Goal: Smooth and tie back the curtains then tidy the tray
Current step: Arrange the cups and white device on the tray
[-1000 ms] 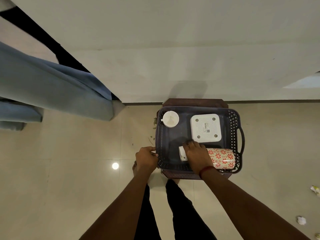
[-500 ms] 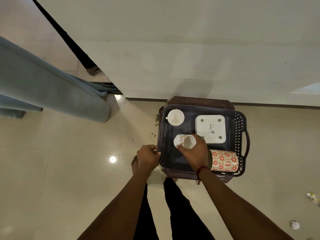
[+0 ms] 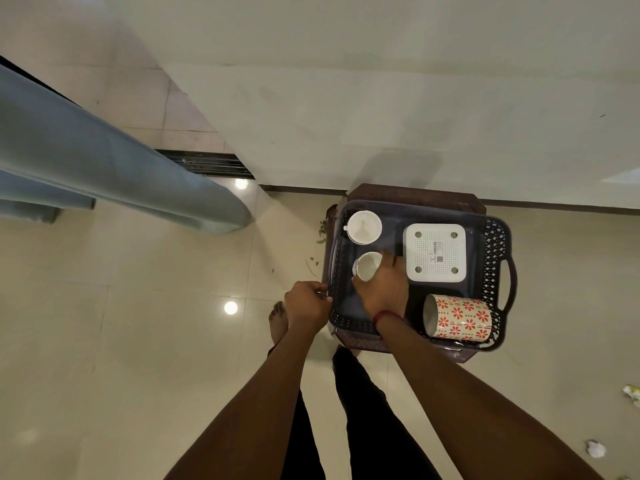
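Note:
A dark plastic tray (image 3: 498, 271) with lattice sides rests on a brown stool (image 3: 415, 194). My left hand (image 3: 306, 303) grips the tray's left rim. My right hand (image 3: 382, 289) holds a small white cup (image 3: 366, 266) upright inside the tray, just below another white cup (image 3: 363, 226) at the back left. A white square box with dots (image 3: 435, 252) lies at the back right. A mug with red flowers (image 3: 457, 318) lies on its side at the front right. The blue-grey curtain (image 3: 104, 164) hangs at the left.
The stool stands against a pale wall (image 3: 381, 98) on a glossy tiled floor. A dark door track (image 3: 207, 164) runs behind the curtain. Bits of leaf litter (image 3: 317, 251) lie left of the stool; crumpled paper scraps (image 3: 595, 448) lie at the right. My bare foot (image 3: 278, 320) is near the stool.
My right hand picked up the small cup that lay on its side at the tray's front, turned it upright and carried it toward the back left. My left hand stayed on the rim.

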